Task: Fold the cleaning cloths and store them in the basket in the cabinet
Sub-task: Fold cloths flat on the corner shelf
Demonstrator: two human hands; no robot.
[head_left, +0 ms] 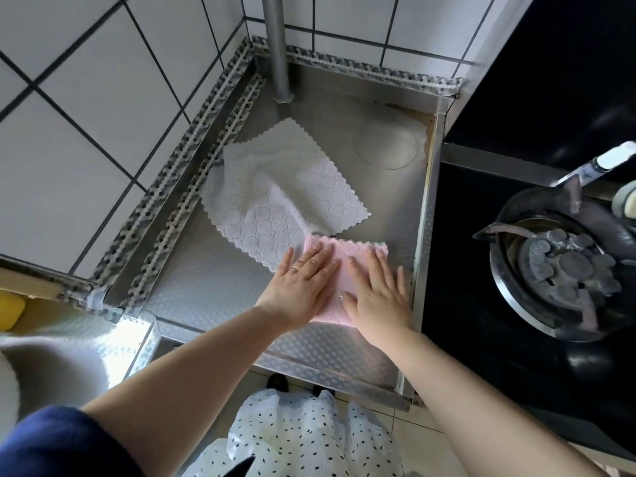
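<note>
— Starting with the big things, what does the head view show?

— White tiled walls (103, 98) with dark grout meet in a corner above a steel counter (213, 284) with an embossed pattern. A black hob (481, 235) lies along the counter's right edge, and a metal pan (557, 270) with a glass lid (537, 215) stands on it, holding dark round pieces. A grey pipe (277, 46) rises from the counter's back corner.

— And the cloths?

— A white cloth (275, 191) with a zigzag edge lies rumpled and partly folded over itself in the middle of the counter. A smaller pink cloth (339, 270), folded to a rectangle, lies just in front of it, its far left corner touching or overlapping the white one. A thin strip of pale green peeps out at the pink cloth's far right corner.

— What are the hands doing?

— Both lie flat on the pink cloth, palms down, fingers straight and slightly spread. The left hand (303, 284) covers its left half; a ring shows on one finger. The right hand (375, 290) covers its right half, with the little finger reaching over the cloth's right edge. Neither grips anything; they only press.

— Anything smaller nearby?

— A yellow sponge (10, 309) sits at the far left edge, beside a sink (51, 370). Below the arms shows a white dotted garment (299, 435).
</note>
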